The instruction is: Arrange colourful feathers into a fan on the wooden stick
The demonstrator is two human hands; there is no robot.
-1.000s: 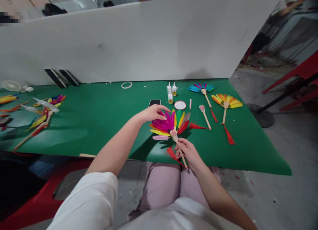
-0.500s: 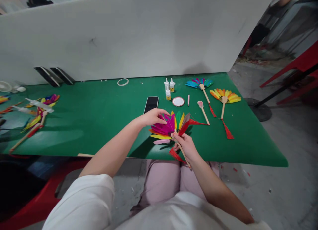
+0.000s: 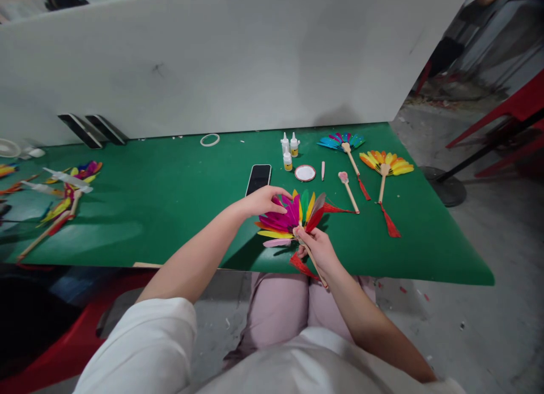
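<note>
A feather fan (image 3: 289,219) with magenta, yellow, green, red and pink feathers is held above the table's front edge. My right hand (image 3: 319,251) is closed round the fan where its wooden handle (image 3: 317,265) meets the feathers, thumb on top. From the upper left, my left hand (image 3: 266,201) reaches over the magenta feathers, its bent fingers closed on them; the thumb is partly hidden. A red tassel (image 3: 301,263) hangs beside the handle. Just behind my left hand lies a dark-screened phone (image 3: 259,179).
On the green table (image 3: 170,195) stand several small glue bottles (image 3: 288,161), near a round white dish (image 3: 305,173). A blue fan (image 3: 342,143), a yellow fan (image 3: 386,164) and a bare handle (image 3: 349,193) lie right. More feather pieces (image 3: 68,195) lie left. A white partition (image 3: 212,65) rises behind.
</note>
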